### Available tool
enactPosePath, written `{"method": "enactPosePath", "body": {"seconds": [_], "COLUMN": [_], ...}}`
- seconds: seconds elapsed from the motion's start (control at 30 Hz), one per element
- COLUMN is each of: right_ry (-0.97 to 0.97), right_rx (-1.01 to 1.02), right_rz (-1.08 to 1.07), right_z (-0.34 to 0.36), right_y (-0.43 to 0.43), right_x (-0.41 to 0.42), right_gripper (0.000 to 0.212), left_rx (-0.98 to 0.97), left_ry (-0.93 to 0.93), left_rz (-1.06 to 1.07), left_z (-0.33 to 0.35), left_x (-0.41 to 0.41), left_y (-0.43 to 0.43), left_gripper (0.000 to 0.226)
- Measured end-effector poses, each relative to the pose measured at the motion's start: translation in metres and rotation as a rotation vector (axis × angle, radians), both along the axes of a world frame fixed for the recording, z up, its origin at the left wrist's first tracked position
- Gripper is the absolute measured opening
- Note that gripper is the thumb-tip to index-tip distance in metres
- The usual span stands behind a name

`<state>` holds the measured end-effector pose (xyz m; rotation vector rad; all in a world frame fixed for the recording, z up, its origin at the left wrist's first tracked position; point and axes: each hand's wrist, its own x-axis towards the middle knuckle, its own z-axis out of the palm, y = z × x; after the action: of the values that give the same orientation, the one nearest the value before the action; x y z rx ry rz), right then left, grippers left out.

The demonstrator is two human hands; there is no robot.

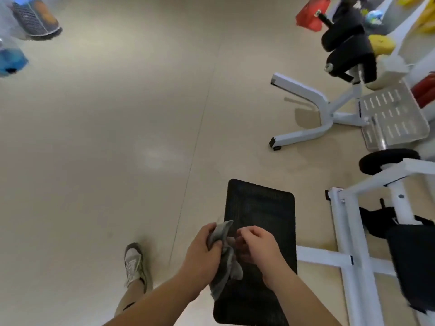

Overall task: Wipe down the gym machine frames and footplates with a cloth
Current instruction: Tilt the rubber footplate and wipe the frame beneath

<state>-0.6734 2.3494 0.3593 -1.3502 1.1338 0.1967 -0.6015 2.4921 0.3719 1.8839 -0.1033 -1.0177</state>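
Left of the black pad (261,203), a shoe (135,262) was planted on the floor. Over the pad's near half, the left hand (202,250) was wrapped round the grey cloth (226,260). The cloth was bunched into a strip, with its long axis laid roughly along the pad's length and its top end pointed at the pad's far edge. The right hand (256,245) was curled at the cloth's other side; whether it was actually pinched couldn't be told tbh. No surface was being touched. The white frame (348,231) right of the pad and the perforated footplate (395,114) further beyond were judged still to do.
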Motion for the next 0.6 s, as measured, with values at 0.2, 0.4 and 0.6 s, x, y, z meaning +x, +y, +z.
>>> {"method": "enactPosePath", "body": {"seconds": [0.2, 0.4, 0.6], "right_ry": [0.166, 0.317, 0.405], "right_rx": [-0.153, -0.316, -0.609], "right_rz": [-0.168, -0.242, -0.079], "right_z": [-0.115, -0.24, -0.417], "right_y": [0.024, 0.05, 0.071], "right_x": [0.06, 0.054, 0.017], "right_gripper": [0.01, 0.024, 0.052], "left_rx": [0.117, 0.108, 0.128], "left_ry": [-0.064, -0.067, -0.124], "left_rz": [-0.362, -0.472, -0.573], "left_z": [-0.116, -0.242, -0.434], "left_x": [0.133, 0.171, 0.147], "left_y": [0.002, 0.023, 0.029], "left_gripper": [0.047, 0.028, 0.025]}}
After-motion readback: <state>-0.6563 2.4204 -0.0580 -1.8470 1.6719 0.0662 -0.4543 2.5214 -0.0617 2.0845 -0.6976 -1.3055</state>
